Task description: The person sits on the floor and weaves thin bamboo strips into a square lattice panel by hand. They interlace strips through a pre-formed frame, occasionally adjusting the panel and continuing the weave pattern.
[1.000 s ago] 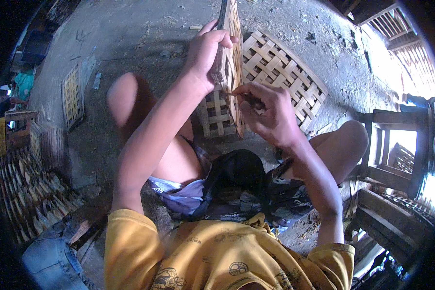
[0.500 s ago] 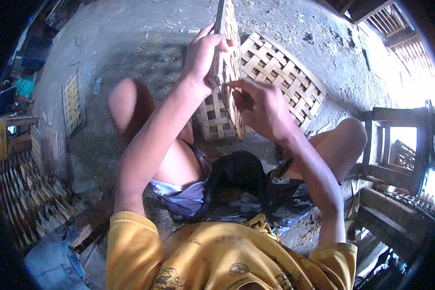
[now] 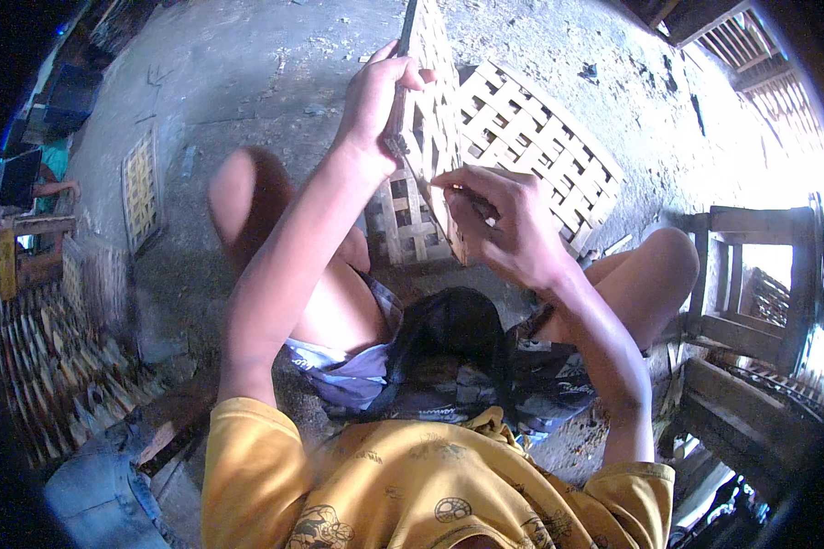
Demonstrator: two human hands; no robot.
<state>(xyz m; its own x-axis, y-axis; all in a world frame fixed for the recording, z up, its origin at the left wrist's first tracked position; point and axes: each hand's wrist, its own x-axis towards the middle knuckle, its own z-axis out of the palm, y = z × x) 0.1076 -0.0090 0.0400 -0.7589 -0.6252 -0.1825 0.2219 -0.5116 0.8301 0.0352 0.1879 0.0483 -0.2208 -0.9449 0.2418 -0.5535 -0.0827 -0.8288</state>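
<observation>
Panel of woven strips (image 3: 438,119) is raised above the floor (image 3: 247,55), seen nearly edge-on. Left hand (image 3: 368,105) grips the panel's left edge — fingers wrapped around it, one digit lapping onto the woven face. Right hand (image 3: 513,215) meets the panel low on its right side, fingers bent, the foremost fingertip at the edge; whether they pinch anything cannot be told. To the right of the panel, a second woven sheet (image 3: 540,146) lies on the floor, brightly lit. Lattice section (image 3: 403,220) shows just left of the panel's lower end — its link to that sheet is hidden. Well left of the panel is a framed lattice (image 3: 140,188); well right, a wooden frame (image 3: 747,222).
</observation>
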